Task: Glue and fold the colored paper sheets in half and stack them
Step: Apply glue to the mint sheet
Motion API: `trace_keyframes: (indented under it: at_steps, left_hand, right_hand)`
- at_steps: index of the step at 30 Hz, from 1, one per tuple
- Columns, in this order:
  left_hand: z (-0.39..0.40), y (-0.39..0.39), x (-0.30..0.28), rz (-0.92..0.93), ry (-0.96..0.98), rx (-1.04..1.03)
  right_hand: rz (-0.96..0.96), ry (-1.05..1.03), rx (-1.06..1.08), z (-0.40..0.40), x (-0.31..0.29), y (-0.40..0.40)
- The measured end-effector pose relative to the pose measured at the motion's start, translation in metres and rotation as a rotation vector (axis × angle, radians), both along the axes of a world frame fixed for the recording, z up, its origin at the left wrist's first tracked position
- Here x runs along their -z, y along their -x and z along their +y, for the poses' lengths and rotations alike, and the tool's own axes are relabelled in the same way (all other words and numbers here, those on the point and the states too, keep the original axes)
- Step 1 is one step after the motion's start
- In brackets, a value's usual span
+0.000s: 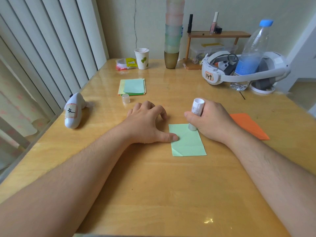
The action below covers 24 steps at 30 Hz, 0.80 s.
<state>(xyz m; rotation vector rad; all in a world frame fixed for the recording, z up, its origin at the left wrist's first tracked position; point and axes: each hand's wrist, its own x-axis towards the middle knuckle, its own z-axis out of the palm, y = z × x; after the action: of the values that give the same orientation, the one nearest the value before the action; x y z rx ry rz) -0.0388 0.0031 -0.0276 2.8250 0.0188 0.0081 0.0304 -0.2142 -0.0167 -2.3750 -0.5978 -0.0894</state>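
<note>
A light green paper sheet [188, 142] lies flat on the wooden table [153, 185], its near left corner turned up. My right hand [210, 120] grips a white glue stick [196, 110] upside down, its tip pressed on the sheet's far edge. My left hand [147, 124] rests on the table beside the sheet with fingers curled, its thumb pressing the sheet's left edge. The glue stick's clear cap [125, 98] stands further back. Behind it lies a stack of green and yellow paper sheets [132, 86]. An orange paper sheet [248, 124] lies to the right.
A white controller [74, 110] lies at the left edge. At the back stand a paper cup [142, 58], a tall stack of cups [172, 40], a small wooden shelf [217, 34], a white headset [239, 69] and a water bottle [251, 53].
</note>
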Motion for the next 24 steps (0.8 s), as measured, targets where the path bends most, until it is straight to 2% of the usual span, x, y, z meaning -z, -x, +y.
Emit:
trace_keyframes:
  at_steps: [8, 12, 15, 24]
  left_hand:
    - [0.000, 0.000, 0.000, 0.002, 0.009, 0.002]
    - [0.001, -0.001, 0.000, 0.008, 0.008, 0.003]
    - [0.000, 0.000, 0.001, -0.008, 0.012, 0.017]
    - [0.001, 0.002, 0.002, -0.017, -0.022, 0.064]
  right_hand:
    - [-0.023, 0.014, 0.027, -0.006, -0.002, -0.002]
    - [-0.087, -0.130, 0.060, -0.002, -0.004, 0.001]
    - [-0.024, -0.223, 0.008, 0.008, 0.000, 0.003]
    - [0.036, -0.151, -0.183, 0.020, 0.006, 0.011]
